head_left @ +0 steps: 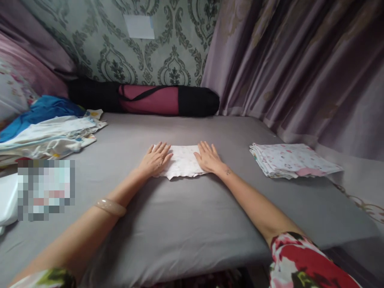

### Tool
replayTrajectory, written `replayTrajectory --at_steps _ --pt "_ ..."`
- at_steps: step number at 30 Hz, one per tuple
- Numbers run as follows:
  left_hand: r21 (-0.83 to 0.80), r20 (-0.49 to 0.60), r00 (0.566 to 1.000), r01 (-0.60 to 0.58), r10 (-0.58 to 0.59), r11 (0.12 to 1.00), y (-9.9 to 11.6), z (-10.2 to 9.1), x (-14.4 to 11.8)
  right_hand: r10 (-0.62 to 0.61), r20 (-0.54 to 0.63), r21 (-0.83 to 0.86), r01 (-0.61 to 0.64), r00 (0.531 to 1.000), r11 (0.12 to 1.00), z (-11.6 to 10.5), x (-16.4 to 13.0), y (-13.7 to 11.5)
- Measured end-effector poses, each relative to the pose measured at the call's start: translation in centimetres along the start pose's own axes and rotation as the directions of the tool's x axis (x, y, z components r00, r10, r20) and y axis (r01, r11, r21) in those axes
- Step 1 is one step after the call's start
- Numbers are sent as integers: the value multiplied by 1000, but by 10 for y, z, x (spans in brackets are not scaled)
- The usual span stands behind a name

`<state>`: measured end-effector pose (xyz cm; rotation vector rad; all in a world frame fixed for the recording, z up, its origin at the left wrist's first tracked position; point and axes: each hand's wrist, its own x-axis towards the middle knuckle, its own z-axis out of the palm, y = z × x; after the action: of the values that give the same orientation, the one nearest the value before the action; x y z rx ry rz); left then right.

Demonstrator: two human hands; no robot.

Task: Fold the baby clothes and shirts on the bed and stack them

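A white cloth (183, 162) with a faint small print lies folded flat on the grey sheet, its near edge uneven. My left hand (156, 159) rests flat on its left end, fingers stretched out and pointing away from me. On the right end lies my right hand (209, 157), palm down with the fingers spread a little. Neither hand grips the cloth; both press on it from above. The parts of the cloth under my palms are hidden.
A stack of folded printed cloths (291, 160) sits at the right. Loose white cloths (57, 134) and a blue cloth (51, 110) are heaped at the left. Against the wall lies a long black and maroon bag (150, 100). Purple curtains (270, 60) hang at the right.
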<state>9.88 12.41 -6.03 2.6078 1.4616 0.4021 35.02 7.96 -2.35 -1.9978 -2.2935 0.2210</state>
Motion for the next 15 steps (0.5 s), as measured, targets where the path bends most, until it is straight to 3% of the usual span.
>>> replayTrajectory --at_steps 5,8,11,13,15 --pt "-58 117 991 66 -59 996 -8 5 3 17 48 63 -20 999 998 18 2 18" --pt "-103 125 991 51 -38 993 -14 6 5 27 46 150 -33 999 988 10 2 18" --pt "-167 -3 997 75 -77 983 -27 6 5 120 -13 297 -110 993 949 -9 1 27" --pt "-178 -121 971 183 -206 967 -38 3 1 246 -27 407 -214 969 888 -19 -2 39" --pt "-176 -140 927 323 -348 930 -46 -6 -4 350 52 476 -332 935 814 -24 -6 52"
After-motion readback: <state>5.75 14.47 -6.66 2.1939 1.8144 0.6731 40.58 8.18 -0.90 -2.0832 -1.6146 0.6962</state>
